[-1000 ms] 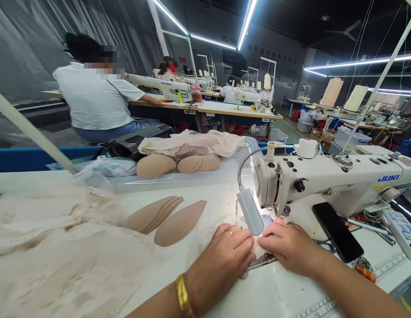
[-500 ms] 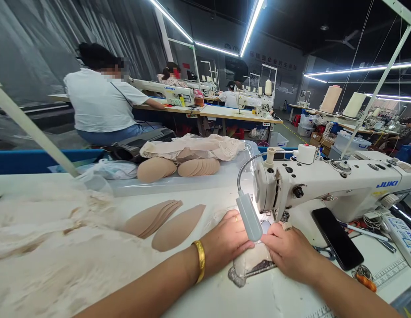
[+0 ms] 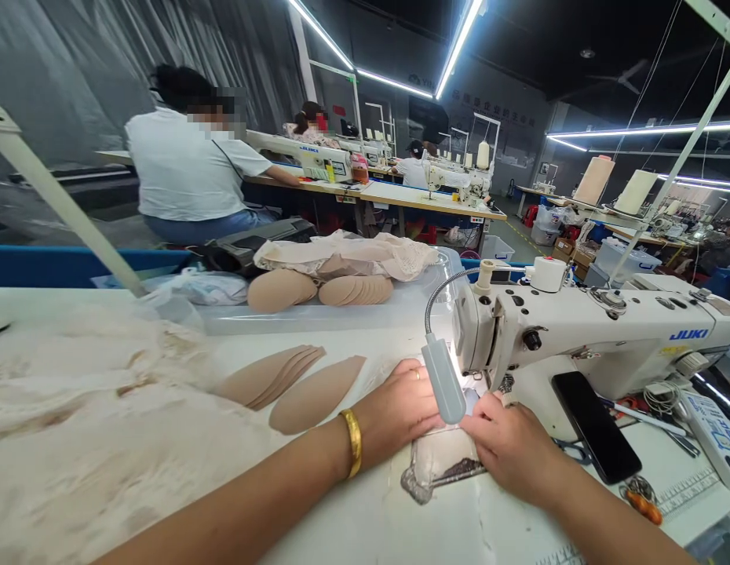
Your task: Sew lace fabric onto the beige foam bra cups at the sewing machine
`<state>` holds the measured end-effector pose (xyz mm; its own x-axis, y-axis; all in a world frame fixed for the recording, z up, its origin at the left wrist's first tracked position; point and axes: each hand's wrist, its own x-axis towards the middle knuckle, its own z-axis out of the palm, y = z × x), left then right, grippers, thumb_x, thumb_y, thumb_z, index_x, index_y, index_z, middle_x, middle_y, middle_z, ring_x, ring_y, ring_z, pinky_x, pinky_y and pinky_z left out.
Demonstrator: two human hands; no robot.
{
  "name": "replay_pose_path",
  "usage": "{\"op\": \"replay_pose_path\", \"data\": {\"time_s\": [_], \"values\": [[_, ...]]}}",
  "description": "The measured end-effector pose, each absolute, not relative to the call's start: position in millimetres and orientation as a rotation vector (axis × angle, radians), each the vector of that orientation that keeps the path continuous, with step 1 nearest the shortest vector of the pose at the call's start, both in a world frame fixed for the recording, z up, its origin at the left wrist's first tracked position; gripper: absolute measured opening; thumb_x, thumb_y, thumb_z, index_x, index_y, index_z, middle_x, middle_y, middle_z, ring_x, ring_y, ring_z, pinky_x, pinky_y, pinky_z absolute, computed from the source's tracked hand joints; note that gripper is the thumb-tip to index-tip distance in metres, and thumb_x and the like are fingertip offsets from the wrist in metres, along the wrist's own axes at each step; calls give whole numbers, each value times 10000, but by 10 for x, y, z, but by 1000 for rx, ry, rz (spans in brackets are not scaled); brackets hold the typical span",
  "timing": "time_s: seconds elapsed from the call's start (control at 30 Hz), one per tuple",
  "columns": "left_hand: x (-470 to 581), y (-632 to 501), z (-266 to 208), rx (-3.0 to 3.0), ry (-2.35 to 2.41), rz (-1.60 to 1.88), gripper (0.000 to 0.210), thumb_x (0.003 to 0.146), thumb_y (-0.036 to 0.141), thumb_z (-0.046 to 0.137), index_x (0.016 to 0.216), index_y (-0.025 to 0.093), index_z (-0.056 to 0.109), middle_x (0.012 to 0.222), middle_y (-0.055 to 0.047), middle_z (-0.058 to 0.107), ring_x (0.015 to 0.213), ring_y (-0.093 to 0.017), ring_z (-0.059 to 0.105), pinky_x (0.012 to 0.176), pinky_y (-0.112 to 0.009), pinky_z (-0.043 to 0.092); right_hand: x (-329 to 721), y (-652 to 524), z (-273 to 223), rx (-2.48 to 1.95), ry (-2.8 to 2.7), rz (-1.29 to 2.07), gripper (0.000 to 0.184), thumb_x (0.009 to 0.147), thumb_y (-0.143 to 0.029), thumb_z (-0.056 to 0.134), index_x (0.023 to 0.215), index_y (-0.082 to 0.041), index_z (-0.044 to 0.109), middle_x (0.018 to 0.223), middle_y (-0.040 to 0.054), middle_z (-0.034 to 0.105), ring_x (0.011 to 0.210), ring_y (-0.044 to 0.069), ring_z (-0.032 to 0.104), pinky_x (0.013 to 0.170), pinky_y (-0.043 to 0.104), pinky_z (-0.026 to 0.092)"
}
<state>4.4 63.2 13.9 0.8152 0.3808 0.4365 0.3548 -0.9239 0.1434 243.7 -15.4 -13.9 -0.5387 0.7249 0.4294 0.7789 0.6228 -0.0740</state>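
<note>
My left hand (image 3: 400,410), with a gold bangle and a ring, lies flat beside the needle area of a white JUKI sewing machine (image 3: 600,318), fingers stretched over pale thin fabric (image 3: 384,372). My right hand (image 3: 514,441) is curled at the right of the needle, its thumb and fingertips pinched together by the fabric's edge. What lies between those fingertips is mostly hidden. A grey lamp head (image 3: 445,386) on a bendable neck hangs over the work and covers the left fingertips. In front of both hands is a worn metal-edged plate (image 3: 444,463).
Beige teardrop pads (image 3: 315,396) and heaped cream lace (image 3: 106,439) lie left. Behind, a clear plastic lid (image 3: 224,318) bears round-ended beige pads (image 3: 279,290) and lace pieces. A black phone (image 3: 597,428), scissors and an orange-handled tool (image 3: 643,506) lie right. Co-workers sit at machines beyond.
The view has shifted slightly. My left hand has drawn a little to the left and its thumb is less visible; my right hand stays almost in place by the needle.
</note>
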Motion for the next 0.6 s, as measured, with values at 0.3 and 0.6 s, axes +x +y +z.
{"op": "replay_pose_path", "data": {"time_s": [0.3, 0.6], "values": [[74, 694, 53, 3000, 757, 726, 260, 945, 49, 484, 853, 209, 667, 871, -55, 710, 842, -250, 622, 858, -407, 425, 2474, -150, -134, -1125, -2378, -89, 227, 945, -64, 497, 996, -224, 650, 851, 36, 587, 742, 201, 471, 602, 305, 314], [-172, -138, -165, 2474, 636, 957, 299, 1027, 241, 538, 1300, 319, 629, 1263, -82, 741, 1144, -275, 690, 1034, -457, 514, 2028, -370, 88, -1090, -1489, 1338, 258, 974, -375, 649, 1153, -260, 504, 851, -16, 643, 742, 179, 627, 647, 273, 492]]}}
